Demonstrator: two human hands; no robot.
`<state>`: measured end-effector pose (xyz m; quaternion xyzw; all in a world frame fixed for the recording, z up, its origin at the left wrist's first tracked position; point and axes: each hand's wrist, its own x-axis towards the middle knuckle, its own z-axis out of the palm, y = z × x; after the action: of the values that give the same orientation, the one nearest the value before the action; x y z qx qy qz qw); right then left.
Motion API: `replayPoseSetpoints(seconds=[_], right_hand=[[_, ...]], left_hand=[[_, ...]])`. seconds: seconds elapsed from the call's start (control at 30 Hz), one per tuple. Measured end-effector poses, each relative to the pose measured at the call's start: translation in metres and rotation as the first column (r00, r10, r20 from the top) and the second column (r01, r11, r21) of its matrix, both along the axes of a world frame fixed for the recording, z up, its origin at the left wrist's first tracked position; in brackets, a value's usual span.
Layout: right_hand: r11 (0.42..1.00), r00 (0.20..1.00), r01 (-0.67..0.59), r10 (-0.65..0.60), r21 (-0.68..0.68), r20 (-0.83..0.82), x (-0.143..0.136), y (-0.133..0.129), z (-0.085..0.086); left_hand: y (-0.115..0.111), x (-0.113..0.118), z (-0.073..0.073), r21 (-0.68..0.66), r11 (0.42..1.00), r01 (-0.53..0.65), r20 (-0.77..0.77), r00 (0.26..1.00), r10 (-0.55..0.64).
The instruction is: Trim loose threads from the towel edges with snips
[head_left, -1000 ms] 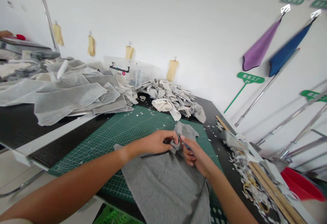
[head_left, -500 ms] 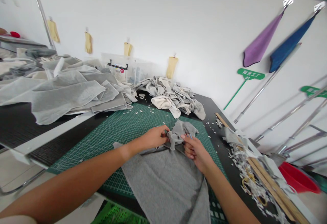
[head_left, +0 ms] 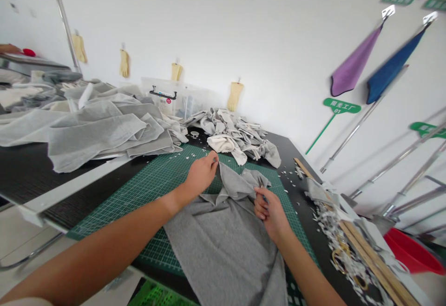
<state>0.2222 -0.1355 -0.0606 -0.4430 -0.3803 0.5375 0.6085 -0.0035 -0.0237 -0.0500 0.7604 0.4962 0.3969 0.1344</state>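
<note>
A grey cloth (head_left: 230,241) lies over the green cutting mat (head_left: 167,166) and hangs off the near table edge. My left hand (head_left: 203,173) pinches a corner of its far end, lifted a little above the mat. My right hand (head_left: 270,210) is closed round a small metal tool, seemingly snips (head_left: 261,183), with the tips pointing away from me. The fingers of this hand also touch the bunched cloth. Part of the tool is hidden in my palm.
Grey fabric pieces (head_left: 94,129) are heaped at the left, before a clear plastic box (head_left: 177,96). A crumpled cloth pile (head_left: 237,134) sits behind the mat. Wooden strips (head_left: 369,250), scraps (head_left: 334,236) and scissors line the right edge, near a red basin (head_left: 411,252).
My left hand has moved away from me and to the left, drawing the cloth's corner out from the bunch. My right hand has shifted slightly, and the tool's tips show more.
</note>
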Motion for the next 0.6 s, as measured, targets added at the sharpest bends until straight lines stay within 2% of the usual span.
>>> replayPoseSetpoints(seconds=[0.07, 0.1, 0.17, 0.23, 0.3, 0.4, 0.5, 0.6], right_hand=[[1.000, 1.000, -0.010, 0.010, 0.005, 0.005, -0.001, 0.000, 0.001], [1.000, 1.000, -0.017, 0.017, 0.005, 0.007, -0.001, 0.000, 0.001], [0.999, 0.999, -0.033, 0.033, -0.006, 0.015, -0.002, -0.001, 0.000], [0.999, 0.999, -0.042, 0.043, -0.020, 0.033, -0.003, -0.001, 0.000], [0.998, 0.997, -0.048, 0.051, -0.036, 0.065, -0.006, -0.002, 0.001], [0.997, 0.990, -0.051, 0.059, -0.066, 0.127, -0.011, -0.004, 0.003], [0.992, 0.974, -0.058, 0.080, -0.109, 0.212, -0.016, -0.005, 0.002], [0.988, 0.948, -0.033, 0.078, -0.149, 0.309, -0.017, -0.003, -0.004]], left_hand=[[0.010, 0.000, -0.009, -0.159, 0.985, 0.070, 0.019, 0.998, -0.068], [0.015, 0.000, -0.013, -0.274, 0.954, 0.121, 0.059, 0.992, -0.108], [0.023, 0.002, -0.019, -0.490, 0.840, 0.232, 0.203, 0.968, -0.149], [0.027, 0.004, -0.022, -0.605, 0.731, 0.314, 0.351, 0.930, -0.110], [0.028, 0.006, -0.021, -0.630, 0.698, 0.341, 0.428, 0.902, -0.053], [0.026, 0.009, -0.021, -0.601, 0.703, 0.380, 0.540, 0.842, 0.006], [0.026, 0.011, -0.024, -0.518, 0.719, 0.462, 0.730, 0.677, 0.091], [0.027, 0.009, -0.027, -0.487, 0.708, 0.512, 0.824, 0.537, 0.178]])
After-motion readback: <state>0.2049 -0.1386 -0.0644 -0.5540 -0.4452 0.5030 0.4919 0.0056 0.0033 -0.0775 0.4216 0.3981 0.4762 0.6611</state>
